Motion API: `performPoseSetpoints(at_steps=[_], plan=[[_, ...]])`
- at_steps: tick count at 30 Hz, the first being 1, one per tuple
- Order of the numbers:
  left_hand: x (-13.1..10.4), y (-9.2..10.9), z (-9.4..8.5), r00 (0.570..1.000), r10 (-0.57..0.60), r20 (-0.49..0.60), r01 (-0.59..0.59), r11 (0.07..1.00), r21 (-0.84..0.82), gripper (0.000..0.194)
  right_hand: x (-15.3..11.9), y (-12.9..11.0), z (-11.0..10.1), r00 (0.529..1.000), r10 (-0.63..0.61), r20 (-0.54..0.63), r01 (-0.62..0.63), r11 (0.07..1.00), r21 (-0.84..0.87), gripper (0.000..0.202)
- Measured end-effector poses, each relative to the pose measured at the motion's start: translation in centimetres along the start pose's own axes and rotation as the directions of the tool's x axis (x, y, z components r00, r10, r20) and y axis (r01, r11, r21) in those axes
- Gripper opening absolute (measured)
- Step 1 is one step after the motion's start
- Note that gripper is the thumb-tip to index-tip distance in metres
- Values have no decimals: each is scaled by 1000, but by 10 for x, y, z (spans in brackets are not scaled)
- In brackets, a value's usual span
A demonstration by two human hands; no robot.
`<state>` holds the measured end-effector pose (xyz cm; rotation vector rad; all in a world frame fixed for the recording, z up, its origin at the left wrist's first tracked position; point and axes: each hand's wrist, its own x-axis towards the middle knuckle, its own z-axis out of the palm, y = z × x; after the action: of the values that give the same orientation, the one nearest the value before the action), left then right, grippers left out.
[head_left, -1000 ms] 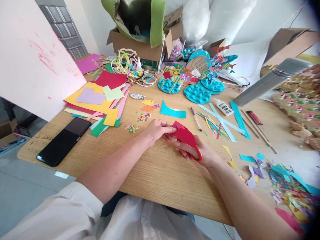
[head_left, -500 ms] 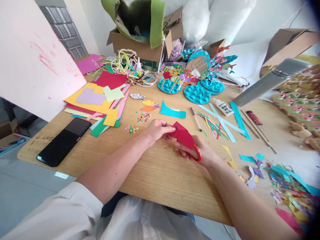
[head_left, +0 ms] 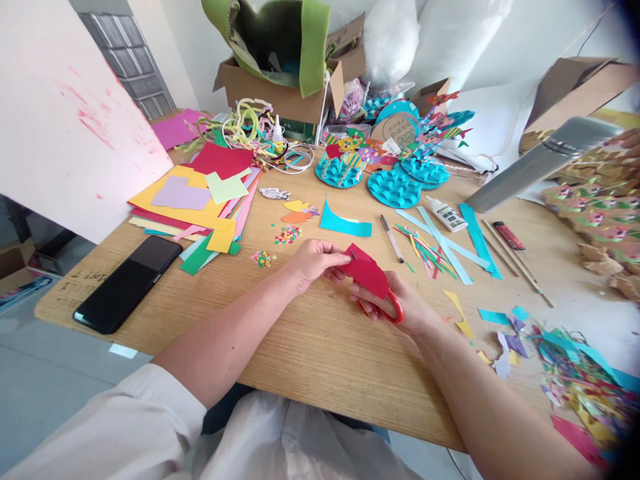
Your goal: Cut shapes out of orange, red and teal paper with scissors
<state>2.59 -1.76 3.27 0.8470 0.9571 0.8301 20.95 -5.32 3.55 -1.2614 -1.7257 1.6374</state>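
Red paper (head_left: 369, 277) is held above the table (head_left: 310, 353). My left hand (head_left: 311, 264) pinches its left end; my right hand (head_left: 406, 305) grips the scissors (head_left: 399, 309), blades mostly hidden, their gap unclear. I judge the paper light, fairly stiff, easily creased, best pinched by an edge. Its long axis slants from my left fingertips rightward and back toward me.

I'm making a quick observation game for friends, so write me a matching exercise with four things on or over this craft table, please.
Things:
1. Scissors
2. Phone
3. Curved red paper
4. Flask

Descriptions:
A. Pinched by the left hand
B. Gray
C. Gripped by the right hand
D. Black

Right pairs: 1-C, 2-D, 3-A, 4-B
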Motion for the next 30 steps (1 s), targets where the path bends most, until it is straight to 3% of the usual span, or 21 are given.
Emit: performPoseSetpoints(at_steps=[20, 30], plan=[[-1, 1, 2, 1000, 3, -13, -3, 1000, 10, 7, -1, -8, 3, 998, 61, 12, -61, 998, 24, 52], [-2, 1, 2, 1000, 7, -3, -7, 1000, 16, 9, -1, -2, 1, 998, 53, 19, -54, 998, 42, 47]])
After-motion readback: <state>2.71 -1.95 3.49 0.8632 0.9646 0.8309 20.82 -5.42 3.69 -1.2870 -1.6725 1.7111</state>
